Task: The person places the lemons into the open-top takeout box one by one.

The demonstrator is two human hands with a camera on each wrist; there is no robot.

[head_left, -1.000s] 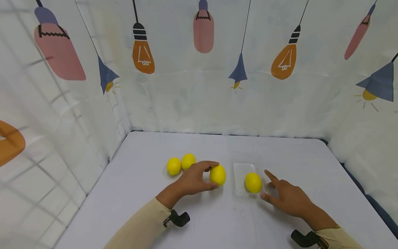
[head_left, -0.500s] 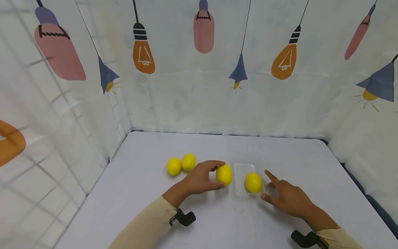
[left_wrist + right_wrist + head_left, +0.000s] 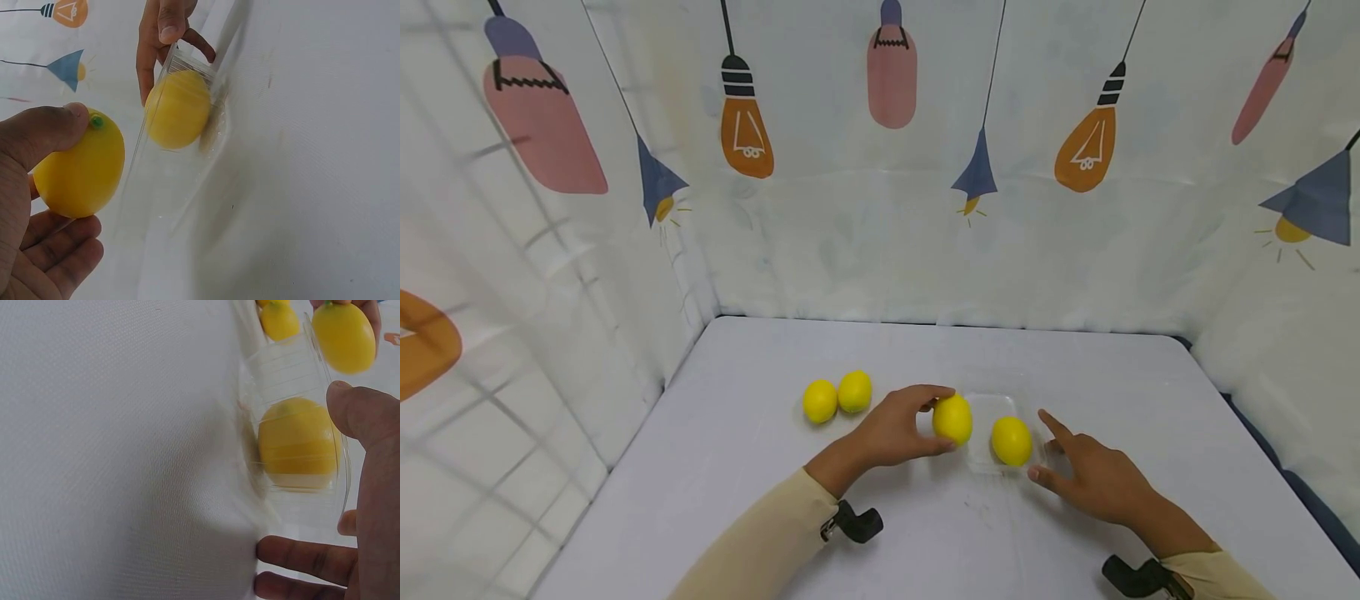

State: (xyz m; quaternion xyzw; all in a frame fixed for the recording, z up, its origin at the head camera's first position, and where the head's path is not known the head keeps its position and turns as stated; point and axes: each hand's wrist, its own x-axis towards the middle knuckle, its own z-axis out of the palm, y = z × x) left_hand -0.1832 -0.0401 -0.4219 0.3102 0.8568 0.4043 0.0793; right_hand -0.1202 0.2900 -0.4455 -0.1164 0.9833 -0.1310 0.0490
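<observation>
My left hand [image 3: 891, 429] grips a yellow lemon [image 3: 952, 419] between thumb and fingers, just left of a clear plastic container [image 3: 981, 408]. In the left wrist view, that lemon shows a small green stem end. Inside the container, towards its right side, sits another lemon [image 3: 1011, 442]. My right hand [image 3: 1105, 479] is at the container's right side with its fingers spread; its thumb [image 3: 359, 412] is by the rim in the right wrist view. Whether it presses on the rim I cannot tell. Two more lemons, a left one [image 3: 819, 401] and a right one [image 3: 854, 391], lie behind my left hand.
All this stands on a white-covered table [image 3: 760, 350]. A white curtain [image 3: 850, 242] printed with lamps closes off the back and sides. Each forearm wears a black wrist camera, the left one [image 3: 859, 523] and the right one [image 3: 1131, 575].
My left hand has carried its lemon to the right, up to the container's left edge. My right hand, the container and the other lemons have stayed where they were.
</observation>
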